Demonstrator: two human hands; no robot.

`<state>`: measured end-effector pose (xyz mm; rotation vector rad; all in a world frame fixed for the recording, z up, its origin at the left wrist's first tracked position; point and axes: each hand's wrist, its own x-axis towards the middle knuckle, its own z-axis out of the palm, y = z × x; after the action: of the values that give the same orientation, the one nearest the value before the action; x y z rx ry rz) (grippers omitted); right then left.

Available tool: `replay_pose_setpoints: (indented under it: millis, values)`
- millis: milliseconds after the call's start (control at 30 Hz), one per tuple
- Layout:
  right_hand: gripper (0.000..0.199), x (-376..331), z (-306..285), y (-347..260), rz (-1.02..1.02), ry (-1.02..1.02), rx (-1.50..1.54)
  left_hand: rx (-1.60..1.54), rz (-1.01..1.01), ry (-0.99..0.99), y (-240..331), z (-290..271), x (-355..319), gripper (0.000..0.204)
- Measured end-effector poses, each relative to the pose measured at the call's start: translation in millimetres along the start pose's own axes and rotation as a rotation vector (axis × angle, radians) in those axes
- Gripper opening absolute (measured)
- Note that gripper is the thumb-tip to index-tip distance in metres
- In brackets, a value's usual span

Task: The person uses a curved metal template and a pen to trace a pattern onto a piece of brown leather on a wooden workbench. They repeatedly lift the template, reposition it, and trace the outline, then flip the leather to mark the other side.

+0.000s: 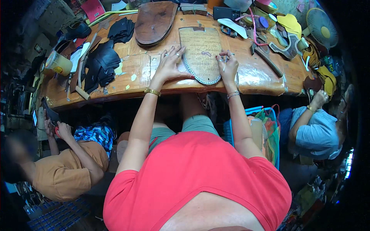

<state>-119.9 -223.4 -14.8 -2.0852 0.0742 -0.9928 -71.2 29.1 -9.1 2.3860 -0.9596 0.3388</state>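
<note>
On the wooden workbench [135, 63] in front of me lies a tan U-shaped panel [200, 50], its rounded end toward me. Repeated print covers its face, and a light dotted band on a dark rim follows its curve. My left hand [169, 65] rests at the panel's left edge, fingers spread, thumb reaching along the curved end. Pinched in my right hand [229, 68] is a thin pale pen-like stick [224, 64], upright over the panel's right edge. Its exact kind and tip are too small to make out.
Brown leather flaps [154, 23] and black leather pieces [101, 63] lie left; a hammer [268, 61] lies right. A blue basket [230, 133] stands beside my right arm. One co-worker [69, 169] sits at left holding red-handled scissors [58, 131], another [314, 131] at right.
</note>
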Motion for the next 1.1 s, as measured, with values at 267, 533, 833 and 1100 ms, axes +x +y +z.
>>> replay_pose_setpoints:
  millis: [267,533,833,1100]
  values:
    - [0.016,16.4,-39.2,37.3,0.004,0.131,-0.081,0.034,-0.046,-0.016,5.4,-3.1,1.3,0.113]
    - [0.033,42.9,-61.0,20.4,-0.169,0.106,-0.183,0.094,-0.063,0.043,8.8,-1.4,-0.6,0.106]
    - [0.015,62.4,53.0,-27.4,0.146,-0.590,0.711,0.101,-0.058,0.082,7.6,-1.6,-0.2,0.098]
    - [0.008,66.0,81.7,-1.4,0.006,-0.577,0.484,0.041,-0.058,0.094,3.3,0.9,-0.6,0.104]
